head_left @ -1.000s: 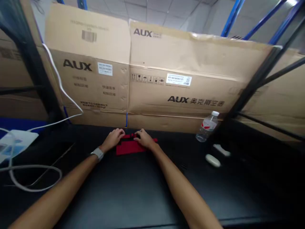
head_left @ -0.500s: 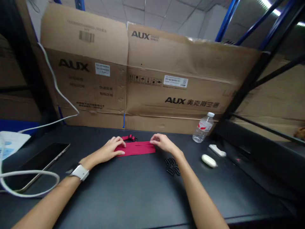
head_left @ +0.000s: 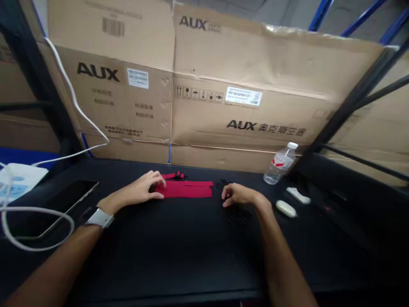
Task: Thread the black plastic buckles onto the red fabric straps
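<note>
Flat red fabric straps point(head_left: 188, 190) lie side by side on the black table. My left hand point(head_left: 145, 188) rests at their left end, thumb and curled fingers gripping the fabric from both edges. Just behind lies a narrower red strap with a black buckle point(head_left: 179, 175). To the right of the straps, my right hand point(head_left: 241, 194) is low over the table with its fingers curled together. Whatever is between its fingertips is dark and cannot be made out. Several black oval rings point(head_left: 239, 218) lie below that hand, and more small black pieces point(head_left: 223, 183) are behind its fingers.
A clear bottle with a white cap point(head_left: 278, 165) stands at the back right. Nearer are a white rounded object point(head_left: 286, 209) and a white flat piece point(head_left: 298, 195). A phone point(head_left: 68, 200), a white cable point(head_left: 38, 209) and cardboard panels point(head_left: 204, 115) flank the table.
My right hand has left the right end of the red straps and moved right and down to the black pieces. My left hand stays on the straps. The view has tilted downward.
</note>
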Motion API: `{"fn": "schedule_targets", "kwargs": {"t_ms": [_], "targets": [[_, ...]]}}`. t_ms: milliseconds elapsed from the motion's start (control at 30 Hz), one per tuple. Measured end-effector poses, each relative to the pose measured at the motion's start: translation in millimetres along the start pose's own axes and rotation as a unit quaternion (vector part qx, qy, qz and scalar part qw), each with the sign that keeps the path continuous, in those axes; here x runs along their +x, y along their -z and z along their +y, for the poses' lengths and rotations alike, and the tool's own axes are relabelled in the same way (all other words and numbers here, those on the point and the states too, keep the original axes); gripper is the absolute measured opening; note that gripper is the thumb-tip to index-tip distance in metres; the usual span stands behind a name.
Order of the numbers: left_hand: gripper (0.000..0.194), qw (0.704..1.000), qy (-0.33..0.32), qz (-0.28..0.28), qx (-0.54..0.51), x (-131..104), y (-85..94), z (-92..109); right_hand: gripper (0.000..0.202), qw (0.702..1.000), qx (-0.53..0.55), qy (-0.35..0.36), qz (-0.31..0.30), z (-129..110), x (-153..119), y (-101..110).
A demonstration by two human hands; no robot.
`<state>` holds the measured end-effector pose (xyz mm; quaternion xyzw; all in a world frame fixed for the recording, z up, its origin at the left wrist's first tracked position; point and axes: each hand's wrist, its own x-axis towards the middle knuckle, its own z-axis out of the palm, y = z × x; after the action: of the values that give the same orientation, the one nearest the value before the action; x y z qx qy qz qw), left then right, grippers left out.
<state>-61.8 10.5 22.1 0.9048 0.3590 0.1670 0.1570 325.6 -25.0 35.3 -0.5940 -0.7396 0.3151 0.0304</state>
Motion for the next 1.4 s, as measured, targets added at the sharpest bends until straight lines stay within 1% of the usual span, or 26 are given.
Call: {"fn": "schedule_targets", "kwargs": {"t_ms": [67, 167, 300, 400, 500, 600, 700, 800, 900, 967, 1033, 1100, 1133, 1167, 1200, 1267, 1300, 1333, 1367, 1400], "targets": [[0.026, 1.000, 0.004, -0.016, -0.006, -1.8, 1.4, -0.3, 0.030, 1.000, 0.012, 0.018, 0.015, 0.9, 3.2, -2.3], [0.020, 0.999, 0.014, -0.024, -0.038, -1.9, 0.5, -2.6, 0.035, 0.999, 0.034, 0.024, 0.027, 4.5, 7.2, -5.6], [0.019, 0.996, 0.032, -0.009, -0.082, -1.2, 1.7, -5.6, 0.033, 0.998, 0.055, 0.020, 0.012, 4.2, 9.9, -8.9], [0.024, 0.996, 0.015, 0.015, -0.087, -0.8, 3.5, -8.8, 0.032, 0.997, 0.072, 0.024, 0.008, -1.9, 9.0, -10.3], [0.027, 0.996, 0.003, 0.025, -0.084, 0.1, 3.9, -12.2, 0.030, 0.992, 0.109, 0.063, 0.000, -9.3, 7.8, -10.6], [0.027, 0.997, 0.000, 0.013, -0.076, 0.7, 3.2, -14.9, 0.028, 0.980, 0.162, 0.117, 0.016, -16.7, 9.5, -11.5], [0.029, 0.998, -0.004, 0.014, -0.068, 1.1, 1.8, -17.8, 0.027, 0.965, 0.204, 0.152, 0.065, -25.5, 15.2, -16.0], [0.029, 0.998, -0.002, 0.020, -0.057, 1.8, 1.5, -18.5, 0.026, 0.944, 0.250, 0.188, 0.104, -35.8, 23.8, -25.4], [0.026, 0.998, 0.005, 0.029, -0.054, 2.4, 4.5, -14.4, 0.026, 0.923, 0.297, 0.211, 0.129, -46.2, 32.0, -35.8], [0.025, 0.997, 0.012, 0.056, -0.060, 2.6, 8.1, -9.9, 0.027, 0.913, 0.323, 0.211, 0.135, -52.6, 35.0, -40.5], [0.025, 0.991, 0.024, 0.103, -0.087, 2.7, 11.9, -4.9, 0.028, 0.906, 0.344, 0.203, 0.140, -58.2, 35.7, -42.9], [0.024, 0.973, 0.045, 0.158, -0.161, 3.2, 14.6, -0.1, 0.030, 0.901, 0.362, 0.192, 0.140, -62.6, 34.7, -43.7], [0.024, 0.956, 0.058, 0.187, -0.218, 3.7, 15.2, 2.2, 0.031, 0.897, 0.374, 0.190, 0.141, -64.2, 34.1, -44.1], [0.024, 0.929, 0.068, 0.220, -0.288, 4.4, 15.3, 4.5, 0.031, 0.892, 0.386, 0.191, 0.140, -65.6, 33.6, -44.5], [0.024, 0.893, 0.074, 0.253, -0.365, 5.3, 14.8, 6.5, 0.032, 0.886, 0.398, 0.194, 0.139, -66.8, 33.3, -45.2], [0.024, 0.807, 0.077, 0.299, -0.503, 7.6, 12.2, 10.2, 0.034, 0.874, 0.423, 0.199, 0.135, -69.2, 33.3, -47.4], [0.023, 0.770, 0.075, 0.308, -0.554, 8.9, 10.2, 11.8, 0.035, 0.868, 0.433, 0.202, 0.136, -70.6, 33.6, -48.8], [0.022, 0.745, 0.071, 0.303, -0.590, 10.1, 7.9, 13.4, 0.036, 0.863, 0.443, 0.204, 0.136, -72.1, 33.9, -50.3], [0.022, 0.733, 0.067, 0.286, -0.613, 11.2, 5.2, 15.2, 0.037, 0.858, 0.452, 0.205, 0.136, -73.7, 34.2, -51.8], [0.021, 0.732, 0.062, 0.263, -0.625, 12.3, 2.1, 17.3, 0.038, 0.853, 0.460, 0.206, 0.137, -75.3, 34.5, -53.2]]}}
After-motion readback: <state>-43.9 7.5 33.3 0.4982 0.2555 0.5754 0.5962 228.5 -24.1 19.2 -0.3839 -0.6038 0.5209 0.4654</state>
